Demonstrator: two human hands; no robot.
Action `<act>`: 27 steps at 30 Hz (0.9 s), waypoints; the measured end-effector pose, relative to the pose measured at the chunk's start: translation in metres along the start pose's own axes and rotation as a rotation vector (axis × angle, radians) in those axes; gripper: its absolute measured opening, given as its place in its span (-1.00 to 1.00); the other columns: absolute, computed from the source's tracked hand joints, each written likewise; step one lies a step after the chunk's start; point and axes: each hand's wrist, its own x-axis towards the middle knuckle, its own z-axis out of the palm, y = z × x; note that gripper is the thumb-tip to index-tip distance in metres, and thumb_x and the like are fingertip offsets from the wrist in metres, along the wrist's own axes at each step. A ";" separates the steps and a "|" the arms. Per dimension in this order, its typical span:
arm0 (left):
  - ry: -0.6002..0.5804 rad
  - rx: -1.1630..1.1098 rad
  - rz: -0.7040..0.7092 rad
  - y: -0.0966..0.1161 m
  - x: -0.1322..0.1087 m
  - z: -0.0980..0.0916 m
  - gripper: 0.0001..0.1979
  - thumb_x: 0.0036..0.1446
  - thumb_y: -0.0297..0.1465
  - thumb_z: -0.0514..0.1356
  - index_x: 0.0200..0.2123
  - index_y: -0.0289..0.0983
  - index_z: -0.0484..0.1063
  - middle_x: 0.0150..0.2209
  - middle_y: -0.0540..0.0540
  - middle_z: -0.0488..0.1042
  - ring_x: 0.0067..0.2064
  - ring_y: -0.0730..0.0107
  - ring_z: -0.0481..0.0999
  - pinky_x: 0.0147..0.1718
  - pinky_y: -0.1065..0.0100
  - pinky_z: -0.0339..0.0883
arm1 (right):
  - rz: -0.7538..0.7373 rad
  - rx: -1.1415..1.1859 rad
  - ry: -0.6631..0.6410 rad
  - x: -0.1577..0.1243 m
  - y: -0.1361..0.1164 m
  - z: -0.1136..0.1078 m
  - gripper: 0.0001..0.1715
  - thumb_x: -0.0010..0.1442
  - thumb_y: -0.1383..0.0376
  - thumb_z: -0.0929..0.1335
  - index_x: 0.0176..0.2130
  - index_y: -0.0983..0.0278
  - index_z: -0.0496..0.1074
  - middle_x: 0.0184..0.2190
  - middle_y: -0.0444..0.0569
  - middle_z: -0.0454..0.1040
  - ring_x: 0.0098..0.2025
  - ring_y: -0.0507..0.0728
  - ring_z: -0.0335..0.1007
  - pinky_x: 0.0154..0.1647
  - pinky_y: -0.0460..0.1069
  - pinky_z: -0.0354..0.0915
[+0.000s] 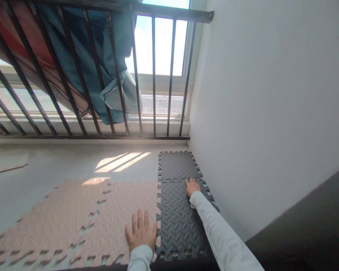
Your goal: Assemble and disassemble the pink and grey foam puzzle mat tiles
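My left hand (141,231) lies flat with fingers spread on a pink foam floor mat (115,210), its thumb close to the edge of the black mats. Against the white wall, a near black foam mat (176,216) and a far black foam mat (177,163) meet along a thin seam. Fingertips of my right hand (192,187) rest on the black foam at that seam, with nothing held. Another pink foam mat (59,207) lies further left, with gaps showing along its join to the first. All the mats have toothed edges and a raised tread pattern.
Dark metal railing bars (154,75) stand along the window (169,49), with a blue and pink cloth (93,60) hanging behind them. A white wall (265,94) rises on the right. Sunlight stripes fall on the pale floor (59,158), where a thin brownish strip (8,169) lies.
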 end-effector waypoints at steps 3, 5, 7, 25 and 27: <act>0.015 -0.007 0.004 0.000 0.000 0.002 -0.49 0.05 -0.24 -0.07 0.10 -0.17 0.17 0.20 -0.12 0.08 0.19 0.12 0.01 0.08 -0.15 -0.24 | -0.016 -0.004 0.001 -0.003 0.004 0.009 -0.40 0.15 0.43 0.07 0.19 0.31 0.01 0.21 0.15 -0.04 0.22 0.19 -0.15 0.13 0.10 -0.07; 0.034 -0.014 0.005 -0.001 0.000 0.004 -0.50 0.06 -0.26 -0.08 0.10 -0.18 0.18 0.19 -0.13 0.09 0.19 0.12 0.02 0.08 -0.15 -0.25 | -0.006 -0.014 0.007 -0.005 0.002 0.013 -0.40 0.16 0.44 0.03 0.20 0.33 -0.03 0.22 0.16 -0.08 0.23 0.19 -0.18 0.13 0.11 -0.10; 0.053 -0.017 0.004 -0.001 -0.001 0.005 -0.51 0.07 -0.27 -0.09 0.09 -0.18 0.18 0.19 -0.13 0.10 0.18 0.11 0.02 0.08 -0.15 -0.25 | 0.010 -0.022 0.019 -0.006 -0.002 0.014 -0.40 0.17 0.44 0.01 0.20 0.36 -0.03 0.22 0.21 -0.08 0.23 0.21 -0.17 0.12 0.13 -0.10; -0.001 -0.039 -0.020 0.001 -0.001 0.003 -0.49 0.04 -0.25 -0.05 0.11 -0.15 0.16 0.21 -0.11 0.06 0.21 0.10 -0.03 0.10 -0.14 -0.28 | -0.390 0.102 -0.013 -0.008 -0.072 -0.008 -0.28 0.01 0.46 0.14 0.18 0.29 -0.02 0.25 0.02 -0.14 0.23 0.13 -0.19 0.15 0.23 -0.09; -0.022 -0.048 -0.023 0.002 0.000 0.001 -0.48 0.04 -0.25 -0.04 0.11 -0.15 0.16 0.21 -0.12 0.06 0.21 0.09 -0.03 0.10 -0.14 -0.29 | -0.382 0.095 -0.045 -0.006 -0.081 -0.009 -0.32 0.03 0.46 0.12 0.17 0.27 0.01 0.25 0.02 -0.14 0.24 0.16 -0.21 0.14 0.26 -0.09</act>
